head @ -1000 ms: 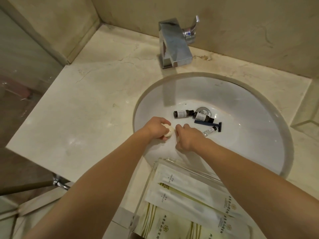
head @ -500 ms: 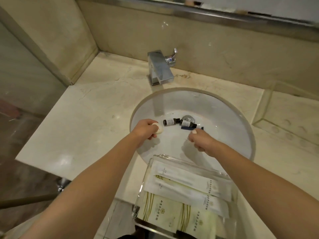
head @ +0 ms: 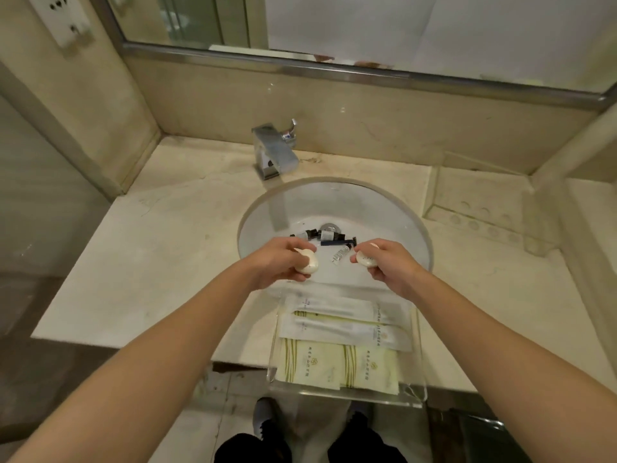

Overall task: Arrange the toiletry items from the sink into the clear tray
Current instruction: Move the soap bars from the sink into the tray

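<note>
My left hand (head: 278, 260) grips a round white soap (head: 309, 262) above the near side of the white sink (head: 394, 215). My right hand (head: 387, 260) holds a second round soap (head: 365, 259) at the same height. Between the hands, in the basin, lie a small clear tube (head: 340, 253), a dark blue razor (head: 337, 242) and two small dark bottles (head: 322, 234) by the drain. The clear tray (head: 419, 369) sits on the counter's front edge, just below my hands, with white and yellow-striped sachets (head: 337, 362) laid flat in it.
A chrome faucet (head: 275, 155) stands behind the sink. The beige marble counter (head: 160, 262) stretches to the left. A recessed soap ledge (head: 484, 208) lies at the right. A mirror (head: 367, 28) runs along the back wall. My shoes show on the floor below the counter edge.
Both hands have risen out of the basin, each with a soap in it, and moved apart. The view has pulled back, which reveals the mirror and the whole tray.
</note>
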Demonstrator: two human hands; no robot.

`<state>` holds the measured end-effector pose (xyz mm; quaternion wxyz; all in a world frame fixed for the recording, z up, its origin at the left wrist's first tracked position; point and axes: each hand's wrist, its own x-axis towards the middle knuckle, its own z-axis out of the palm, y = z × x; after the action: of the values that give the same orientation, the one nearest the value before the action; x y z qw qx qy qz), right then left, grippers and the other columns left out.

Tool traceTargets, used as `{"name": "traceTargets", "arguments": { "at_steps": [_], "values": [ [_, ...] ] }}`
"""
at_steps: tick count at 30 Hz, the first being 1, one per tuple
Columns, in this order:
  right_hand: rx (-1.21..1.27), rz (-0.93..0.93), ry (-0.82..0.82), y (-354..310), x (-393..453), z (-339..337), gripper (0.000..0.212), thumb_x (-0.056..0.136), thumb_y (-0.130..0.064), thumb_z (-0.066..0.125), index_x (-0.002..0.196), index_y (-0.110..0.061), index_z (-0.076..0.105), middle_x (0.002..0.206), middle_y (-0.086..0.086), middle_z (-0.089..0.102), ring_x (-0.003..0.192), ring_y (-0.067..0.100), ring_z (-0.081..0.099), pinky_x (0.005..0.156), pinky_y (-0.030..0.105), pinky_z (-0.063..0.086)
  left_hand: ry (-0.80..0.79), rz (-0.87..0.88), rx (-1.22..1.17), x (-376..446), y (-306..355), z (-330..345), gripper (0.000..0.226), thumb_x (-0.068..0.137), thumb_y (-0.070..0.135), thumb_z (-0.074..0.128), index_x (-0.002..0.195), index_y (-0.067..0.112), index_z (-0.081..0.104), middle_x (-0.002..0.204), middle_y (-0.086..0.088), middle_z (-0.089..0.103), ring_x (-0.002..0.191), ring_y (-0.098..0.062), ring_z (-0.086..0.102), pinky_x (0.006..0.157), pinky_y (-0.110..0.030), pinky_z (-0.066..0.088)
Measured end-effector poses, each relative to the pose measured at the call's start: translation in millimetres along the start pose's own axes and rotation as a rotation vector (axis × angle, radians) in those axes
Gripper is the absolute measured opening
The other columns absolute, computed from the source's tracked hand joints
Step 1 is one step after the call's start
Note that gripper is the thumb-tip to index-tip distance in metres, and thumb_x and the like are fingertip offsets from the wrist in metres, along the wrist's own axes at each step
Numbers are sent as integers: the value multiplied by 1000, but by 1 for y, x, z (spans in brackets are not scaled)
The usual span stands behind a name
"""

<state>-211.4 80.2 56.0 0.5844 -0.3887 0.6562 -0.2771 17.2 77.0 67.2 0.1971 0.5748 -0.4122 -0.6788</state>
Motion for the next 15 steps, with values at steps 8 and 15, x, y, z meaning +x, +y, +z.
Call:
{"name": "traceTargets", "arguments": {
  "at_steps": [8, 15],
  "values": [
    [-214, -61, -27, 37, -57, 24, 15, 86, -14, 65, 101, -17, 67, 92, 5, 61, 79, 17, 60, 69, 29, 53, -234, -72, 331, -30, -39, 14, 31, 83, -7, 64, 112, 5, 62, 96, -12, 58, 83, -26, 66, 89, -42, 57],
    [-378, -88, -111, 63, -94, 44, 20, 90, -14, 57, 107, -18, 67, 92, 3, 63, 70, 15, 62, 58, 24, 52, -261, -106, 397, -46, -63, 15, 27, 79, -4, 72, 104, 2, 61, 82, -9, 64, 71, -25, 70, 75, -34, 61]
  ]
}}
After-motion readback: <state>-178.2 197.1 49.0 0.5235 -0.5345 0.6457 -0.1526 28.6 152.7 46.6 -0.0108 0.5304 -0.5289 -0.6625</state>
